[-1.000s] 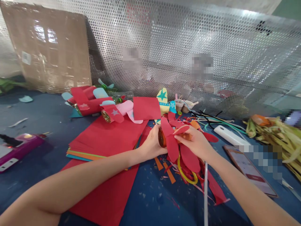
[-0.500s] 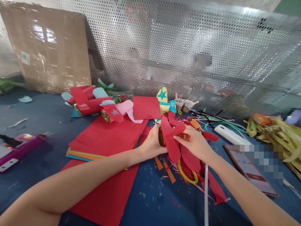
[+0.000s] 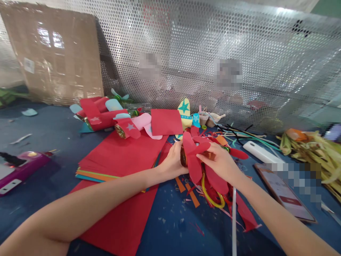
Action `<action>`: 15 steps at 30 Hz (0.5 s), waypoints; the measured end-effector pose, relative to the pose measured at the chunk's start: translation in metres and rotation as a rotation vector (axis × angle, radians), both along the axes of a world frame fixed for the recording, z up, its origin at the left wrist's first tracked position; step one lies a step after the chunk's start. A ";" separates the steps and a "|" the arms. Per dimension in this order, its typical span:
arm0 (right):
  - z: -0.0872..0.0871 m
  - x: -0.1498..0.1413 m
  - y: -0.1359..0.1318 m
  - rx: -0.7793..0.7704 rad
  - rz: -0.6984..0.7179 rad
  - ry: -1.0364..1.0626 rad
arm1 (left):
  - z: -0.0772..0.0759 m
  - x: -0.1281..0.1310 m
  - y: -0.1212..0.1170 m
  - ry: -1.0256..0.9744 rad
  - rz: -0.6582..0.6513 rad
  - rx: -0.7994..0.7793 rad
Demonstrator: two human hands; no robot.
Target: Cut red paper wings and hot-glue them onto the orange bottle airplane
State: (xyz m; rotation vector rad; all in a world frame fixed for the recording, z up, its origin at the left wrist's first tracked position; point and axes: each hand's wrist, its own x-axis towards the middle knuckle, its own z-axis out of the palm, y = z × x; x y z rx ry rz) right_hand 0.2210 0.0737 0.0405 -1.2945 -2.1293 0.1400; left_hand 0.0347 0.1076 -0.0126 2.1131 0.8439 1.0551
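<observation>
Left hand: the left hand [image 3: 172, 158] is curled about the near-left end of a brown bottle [image 3: 183, 156], fingers clamped on it.
Right hand: the right hand [image 3: 221, 161] has thumb and fingertips together on a red paper strip [image 3: 203, 147] that lies across the bottle.
Bottle: right of the scene's middle, lying sideways between the two hands, partly hidden by them and by paper.
Red wing: a long, rounded red paper wing [image 3: 195, 169] slants over the bottle, crossing the strip.
Under the hands: a yellow ring [image 3: 222, 203] and orange scraps [image 3: 192, 195] lie on the blue table [image 3: 170, 227].
Paper stack: red sheets [image 3: 122, 153] top a pile to the left, with orange and blue edges showing below.
Far side: red paper models [image 3: 102, 119], a red square [image 3: 166, 122] and a yellow shape [image 3: 184, 106] with a green star sit before a perforated metal sheet [image 3: 170, 35].
Right side: a phone [image 3: 286, 195] lies near dry husks [image 3: 301, 151].
Left side: a purple power strip [image 3: 25, 170] has a black plug in it.
</observation>
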 end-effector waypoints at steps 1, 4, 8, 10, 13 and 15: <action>0.000 0.000 0.000 0.000 0.000 0.000 | 0.000 0.000 0.000 0.002 -0.001 0.003; -0.001 -0.001 0.000 0.007 -0.003 0.001 | -0.001 0.000 0.001 0.004 -0.005 0.007; -0.002 -0.001 0.000 0.016 -0.005 -0.003 | -0.002 0.001 0.002 -0.001 -0.011 0.004; -0.003 -0.002 0.000 0.022 -0.007 -0.009 | -0.001 0.001 0.002 -0.004 -0.020 -0.004; -0.003 -0.003 0.000 0.038 -0.014 -0.016 | 0.000 0.001 0.004 -0.012 -0.064 -0.021; -0.003 -0.003 0.001 0.051 -0.016 -0.018 | 0.002 -0.002 0.005 -0.014 -0.102 -0.042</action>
